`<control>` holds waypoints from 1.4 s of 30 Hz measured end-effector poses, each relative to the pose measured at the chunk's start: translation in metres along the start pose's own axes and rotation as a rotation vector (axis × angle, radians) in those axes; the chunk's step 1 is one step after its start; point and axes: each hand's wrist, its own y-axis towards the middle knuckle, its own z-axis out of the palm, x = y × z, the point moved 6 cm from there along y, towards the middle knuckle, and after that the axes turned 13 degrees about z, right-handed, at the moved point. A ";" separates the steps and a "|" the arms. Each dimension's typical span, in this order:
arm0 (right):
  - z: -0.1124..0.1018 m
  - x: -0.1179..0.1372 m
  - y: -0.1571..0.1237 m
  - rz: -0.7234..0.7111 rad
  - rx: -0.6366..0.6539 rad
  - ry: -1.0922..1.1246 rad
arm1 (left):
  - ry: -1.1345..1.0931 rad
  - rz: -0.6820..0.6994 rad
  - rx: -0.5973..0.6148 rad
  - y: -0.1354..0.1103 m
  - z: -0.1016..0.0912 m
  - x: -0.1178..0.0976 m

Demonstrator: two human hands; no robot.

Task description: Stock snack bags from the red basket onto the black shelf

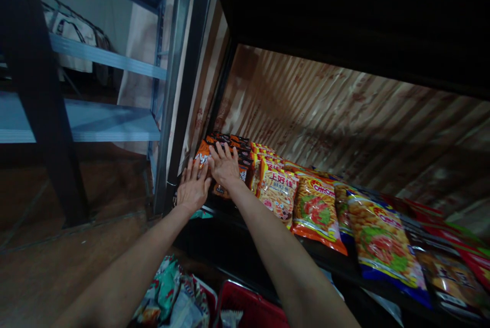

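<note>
My left hand (192,187) lies with its fingers stretched out against the front of the orange and black snack bags (204,151) at the left end of the shelf. My right hand (225,166) rests flat on the same group of bags, fingers spread, just right of the left hand. The two hands nearly meet at the thumbs, and neither grips anything. Beside them on the right stands a yellow and white snack bag (278,190), then an orange-edged snack bag (318,210). The palms hide part of the orange and black bags.
A blue-edged snack bag (386,246) and a dark brown bag (447,267) stand farther right. Below the shelf are a red basket (248,307) and several green and white packages (168,287). A dark metal post (184,78) borders the left; blue shelving (111,119) is beyond.
</note>
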 end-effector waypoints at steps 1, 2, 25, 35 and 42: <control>0.003 -0.001 0.002 0.005 0.016 -0.003 | -0.003 0.000 0.000 0.000 0.000 0.000; 0.005 -0.002 0.003 0.005 0.025 -0.003 | -0.004 0.001 0.001 0.000 0.001 0.000; -0.096 -0.069 -0.159 0.005 -0.221 0.329 | -0.203 0.200 -0.229 -0.033 -0.014 -0.015; -0.088 -0.124 -0.232 0.138 -0.141 0.282 | -0.408 0.473 -0.023 -0.092 -0.013 -0.169; -0.093 -0.168 -0.216 0.328 -0.145 0.338 | -0.332 0.362 0.031 -0.066 -0.002 -0.190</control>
